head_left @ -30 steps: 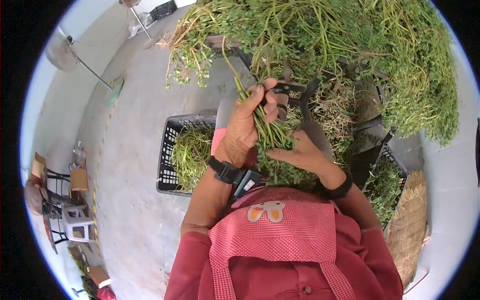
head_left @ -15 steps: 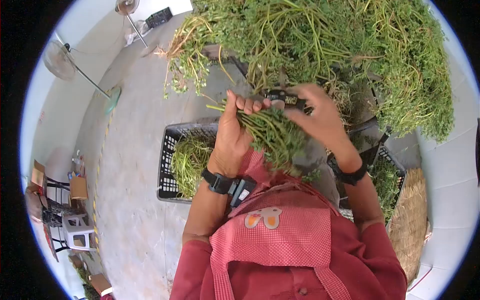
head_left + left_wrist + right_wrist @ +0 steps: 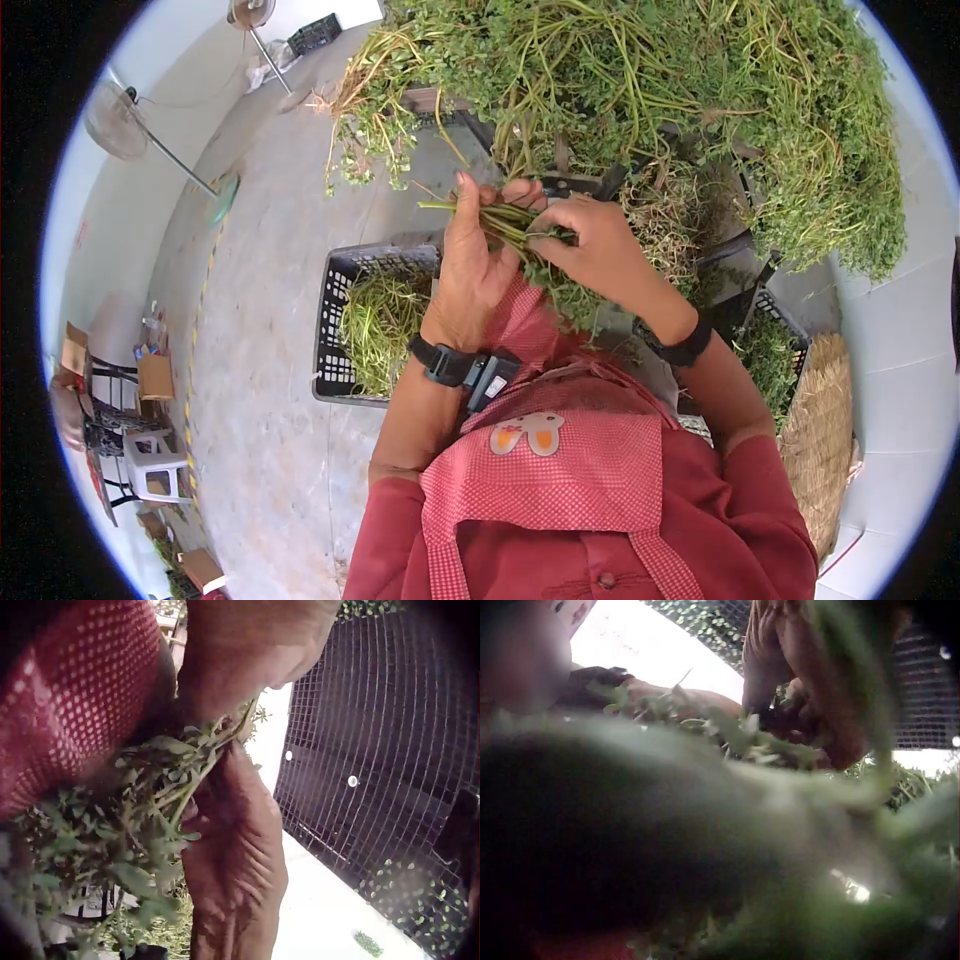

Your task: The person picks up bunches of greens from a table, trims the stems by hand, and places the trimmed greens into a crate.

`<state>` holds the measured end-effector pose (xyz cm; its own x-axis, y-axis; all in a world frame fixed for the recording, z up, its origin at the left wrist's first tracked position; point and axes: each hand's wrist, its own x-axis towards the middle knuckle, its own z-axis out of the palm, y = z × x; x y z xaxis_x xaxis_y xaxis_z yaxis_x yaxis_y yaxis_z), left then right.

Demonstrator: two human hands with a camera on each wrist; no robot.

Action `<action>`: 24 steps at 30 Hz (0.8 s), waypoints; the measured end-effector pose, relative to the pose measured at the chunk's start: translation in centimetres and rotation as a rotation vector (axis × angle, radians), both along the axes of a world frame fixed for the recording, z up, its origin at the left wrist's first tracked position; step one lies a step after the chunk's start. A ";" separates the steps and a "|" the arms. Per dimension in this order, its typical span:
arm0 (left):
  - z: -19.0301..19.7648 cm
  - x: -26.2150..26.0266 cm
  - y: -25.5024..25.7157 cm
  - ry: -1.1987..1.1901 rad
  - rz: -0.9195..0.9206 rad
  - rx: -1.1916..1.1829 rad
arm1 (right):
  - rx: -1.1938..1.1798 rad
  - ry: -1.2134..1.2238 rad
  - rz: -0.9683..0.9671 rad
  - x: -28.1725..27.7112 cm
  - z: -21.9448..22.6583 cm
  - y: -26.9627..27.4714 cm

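Observation:
In the head view my left hand [image 3: 468,262] holds a bunch of leafy green stems [image 3: 512,226], fingers curled round it and thumb pointing up. The cut ends stick out to the left past the thumb. My right hand [image 3: 605,250] bends its fingers and thumb onto the bunch from the right, pinching stems close beside the left fingers. Leafy tops [image 3: 570,300] hang below the right hand, over the red checked apron [image 3: 570,465]. Leaves [image 3: 112,840] also spread under the hands in the left wrist view. Blurred greenery covers much of the right wrist view.
A large heap of the same greens [image 3: 620,90] lies in front, spilling over its support. On the floor to the left stands a black crate [image 3: 330,350] with trimmed stems [image 3: 380,330]. Another crate with greens [image 3: 768,370] and a woven straw mat [image 3: 818,440] are at the right.
My right hand swung up off the bunch, then came back to it and now pinches stems beside the left hand. The left hand kept hold and moved slightly left and down, turning the stem ends leftward.

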<state>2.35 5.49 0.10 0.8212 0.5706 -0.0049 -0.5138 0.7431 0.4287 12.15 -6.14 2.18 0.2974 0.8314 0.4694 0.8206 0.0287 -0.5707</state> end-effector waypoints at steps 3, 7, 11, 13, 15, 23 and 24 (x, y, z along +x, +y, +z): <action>1.2 -0.5 -0.8 -0.001 -0.007 0.101 | -0.112 0.377 0.079 1.4 1.2 -0.2; 1.6 -0.8 -1.2 0.162 -0.016 0.370 | -0.188 0.874 0.177 1.9 2.0 -1.1; -0.5 -0.5 -0.8 0.224 -0.017 0.575 | -0.164 0.991 0.203 2.9 1.4 -2.0; -0.6 -0.3 -0.7 0.237 -0.021 0.631 | -0.216 0.954 0.208 3.5 0.7 -2.0; -0.4 -0.3 -0.8 0.337 -0.007 0.616 | -0.220 0.895 0.200 3.2 0.5 -2.2; -0.7 0.2 -0.9 0.302 0.001 0.524 | -0.129 1.019 0.215 2.8 0.5 -3.3; -0.7 0.3 -0.9 0.297 0.002 0.518 | 0.053 0.586 0.144 2.4 0.3 -2.9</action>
